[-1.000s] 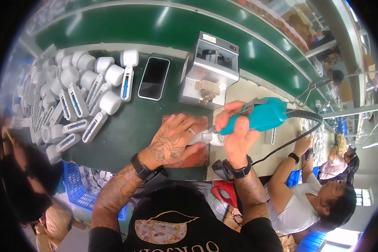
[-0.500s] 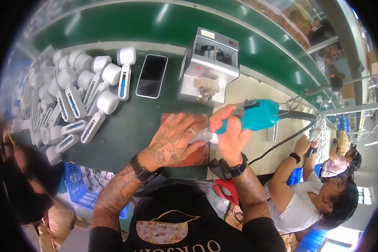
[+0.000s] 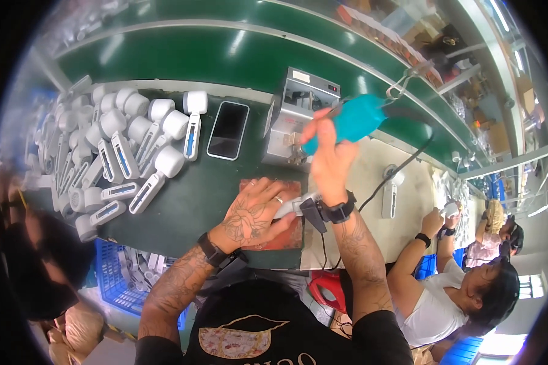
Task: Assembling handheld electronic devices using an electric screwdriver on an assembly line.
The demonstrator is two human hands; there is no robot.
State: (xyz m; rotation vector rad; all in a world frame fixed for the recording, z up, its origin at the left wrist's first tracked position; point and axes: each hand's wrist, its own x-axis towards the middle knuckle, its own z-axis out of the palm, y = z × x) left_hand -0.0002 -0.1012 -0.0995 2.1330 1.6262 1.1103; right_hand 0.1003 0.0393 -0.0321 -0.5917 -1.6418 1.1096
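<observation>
My right hand (image 3: 330, 159) is wrapped round a teal electric screwdriver (image 3: 358, 118), raised off the bench and slightly blurred. Its tip points at the front of a grey metal box-shaped machine (image 3: 280, 131), probably a screw feeder; whether they touch I cannot tell. My left hand (image 3: 249, 214) presses a white plastic piece (image 3: 289, 208) down on a reddish-brown mat (image 3: 274, 241), thumb on the near side and fingers on the far side. Much of that piece is hidden under the hand and behind my right wrist.
Many white round-headed handled pieces (image 3: 158, 176) with blue strips are heaped at the left. A phone (image 3: 228, 131) lies between heap and machine. Another white piece (image 3: 391, 198) lies right, near the screwdriver's black cable (image 3: 402, 165). A blue crate (image 3: 112, 274) stands below; a co-worker (image 3: 435, 298) sits right.
My right hand has lifted the screwdriver off the white piece and carried it up and away to the machine's front. My left hand keeps its hold on the mat.
</observation>
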